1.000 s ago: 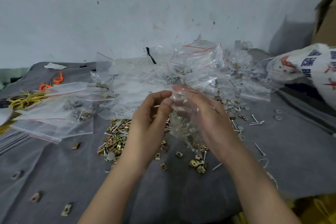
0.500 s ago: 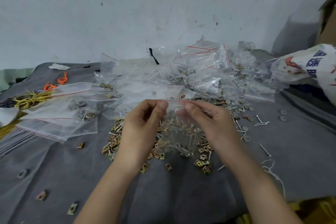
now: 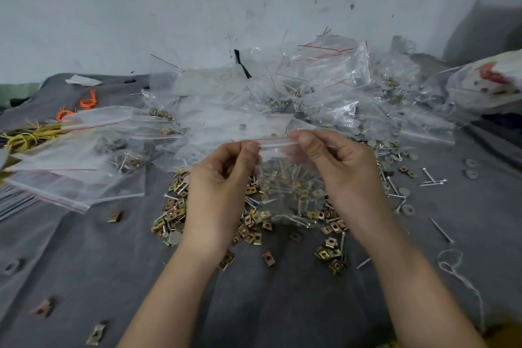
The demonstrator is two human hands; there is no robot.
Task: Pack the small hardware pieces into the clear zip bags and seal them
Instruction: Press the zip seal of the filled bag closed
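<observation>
With both hands pinching the bag's [image 3: 285, 186] zip strip, left hand [image 3: 220, 178] and right hand [image 3: 341, 167], sealing is underway; next, the person presses along the strip.

Glossy clear plastic bag [image 3: 285, 178], brassy metal clips [image 3: 175, 212], matt grey cloth [image 3: 84, 263].

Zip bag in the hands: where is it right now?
Head view, centre: the zip bag hangs between the left hand and right hand, both pinching its red-lined top strip, above the loose brass clips on the grey cloth.
</observation>
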